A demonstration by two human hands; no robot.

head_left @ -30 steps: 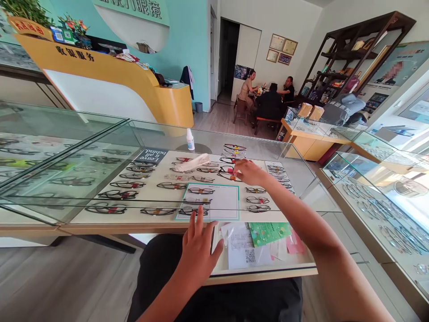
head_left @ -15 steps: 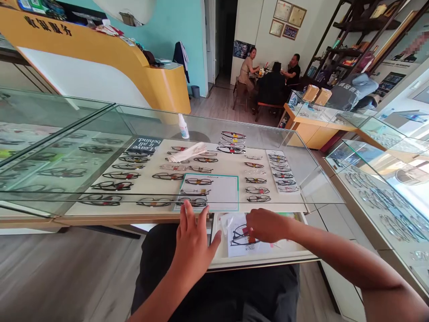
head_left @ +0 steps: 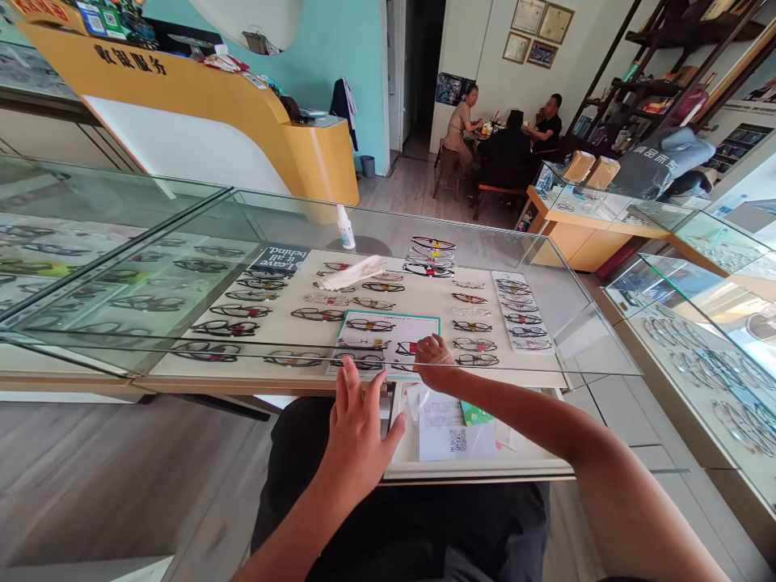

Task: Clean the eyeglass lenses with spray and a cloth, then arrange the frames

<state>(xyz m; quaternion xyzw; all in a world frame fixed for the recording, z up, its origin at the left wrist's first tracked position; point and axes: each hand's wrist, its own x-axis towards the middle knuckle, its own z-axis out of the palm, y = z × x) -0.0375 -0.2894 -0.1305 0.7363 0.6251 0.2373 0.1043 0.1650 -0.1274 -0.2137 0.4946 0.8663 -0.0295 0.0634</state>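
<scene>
My right hand (head_left: 434,360) is closed on a pair of dark-framed eyeglasses (head_left: 405,347) with a red tag. It holds them over the right part of a white board with a teal edge (head_left: 418,323); whether they touch anything below is unclear. On that board's left side lie other eyeglasses (head_left: 370,325). My left hand (head_left: 361,428) holds nothing, fingers spread, near the front edge of the glass display case (head_left: 242,384). Under my right forearm is an open drawer (head_left: 473,469) with a printed paper sheet (head_left: 436,432) and a green packet (head_left: 476,413).
A white spray bottle (head_left: 345,228) and a folded cloth (head_left: 352,273) are on the glass top. Several rows of eyeglasses (head_left: 473,326) show in the case. More display cases (head_left: 703,339) stand to the right. Several people (head_left: 503,153) sit at a table farther back.
My right hand has risen out of the drawer with the eyeglasses and moved forward over the board. The paper sheet and green packet now show more. My left hand keeps its spread pose.
</scene>
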